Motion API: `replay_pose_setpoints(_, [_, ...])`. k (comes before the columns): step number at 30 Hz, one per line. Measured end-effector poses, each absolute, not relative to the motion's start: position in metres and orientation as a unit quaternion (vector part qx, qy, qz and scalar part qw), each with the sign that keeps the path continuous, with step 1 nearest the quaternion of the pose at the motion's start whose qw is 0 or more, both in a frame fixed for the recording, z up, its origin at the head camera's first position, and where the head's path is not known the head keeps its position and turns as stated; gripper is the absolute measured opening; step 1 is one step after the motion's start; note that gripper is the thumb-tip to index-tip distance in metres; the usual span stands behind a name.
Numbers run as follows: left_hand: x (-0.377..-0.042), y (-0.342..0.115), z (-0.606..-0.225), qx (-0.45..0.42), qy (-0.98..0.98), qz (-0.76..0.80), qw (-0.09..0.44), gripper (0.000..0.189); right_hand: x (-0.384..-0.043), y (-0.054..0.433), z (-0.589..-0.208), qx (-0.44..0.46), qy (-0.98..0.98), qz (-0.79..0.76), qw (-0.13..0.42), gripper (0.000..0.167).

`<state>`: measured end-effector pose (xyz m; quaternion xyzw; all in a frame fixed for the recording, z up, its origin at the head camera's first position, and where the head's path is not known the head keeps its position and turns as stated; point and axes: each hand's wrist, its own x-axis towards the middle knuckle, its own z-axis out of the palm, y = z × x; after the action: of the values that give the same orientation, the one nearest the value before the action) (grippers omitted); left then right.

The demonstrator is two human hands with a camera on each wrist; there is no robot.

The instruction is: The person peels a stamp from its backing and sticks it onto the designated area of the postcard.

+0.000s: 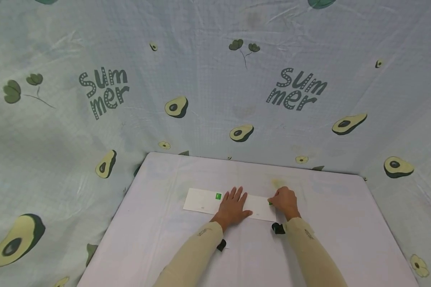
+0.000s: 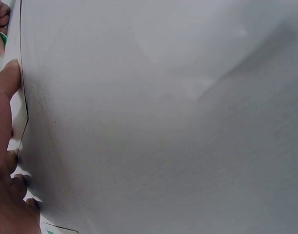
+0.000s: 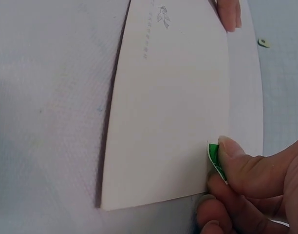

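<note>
Two white envelopes lie side by side on the table, a left envelope (image 1: pixel 201 200) and a right envelope (image 1: pixel 258 207). A small green stamp (image 1: pixel 218 196) sits at the upper right corner of the left one. My left hand (image 1: pixel 231 207) rests palm down with spread fingers across the gap between the envelopes, pressing on them. At the right envelope's upper right corner, my right hand (image 1: pixel 285 201) pinches another green stamp (image 3: pixel 215 158) between thumb and fingers. One edge of that stamp stands up from the paper. Faint printed marks (image 3: pixel 163 17) show on this envelope.
The pale table (image 1: pixel 158 239) has rounded far corners. A hanging cloth (image 1: pixel 208 79) printed with avocados and lettering surrounds its back and sides. Dark wrist straps (image 1: pixel 278 228) show near both sleeves.
</note>
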<state>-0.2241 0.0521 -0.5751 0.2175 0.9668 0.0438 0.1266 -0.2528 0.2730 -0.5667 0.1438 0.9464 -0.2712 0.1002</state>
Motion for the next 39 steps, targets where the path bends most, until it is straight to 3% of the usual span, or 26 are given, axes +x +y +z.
replay_pose_setpoints(14, [-0.226,0.052,-0.577,0.221,0.967,0.049,0.12,0.077,-0.252,0.287,-0.567,0.183,0.932,-0.284,0.129,0.04])
replay_pose_setpoints(27, [-0.226,0.05,-0.58,0.211,0.967,0.065,0.125,0.077,-0.252,0.285,-0.577,0.199,0.921,-0.313,0.115,0.032])
replay_pose_setpoints(32, [-0.225,0.051,-0.58,0.209,0.969,0.054,0.121,0.078,-0.248,0.283,-0.577,0.176,0.934,-0.293,0.105,0.034])
replay_pose_setpoints(39, [-0.226,0.05,-0.581,0.202,0.97,0.053,0.125,0.078,-0.24,0.279,-0.569,0.123,0.943,-0.28,0.131,0.035])
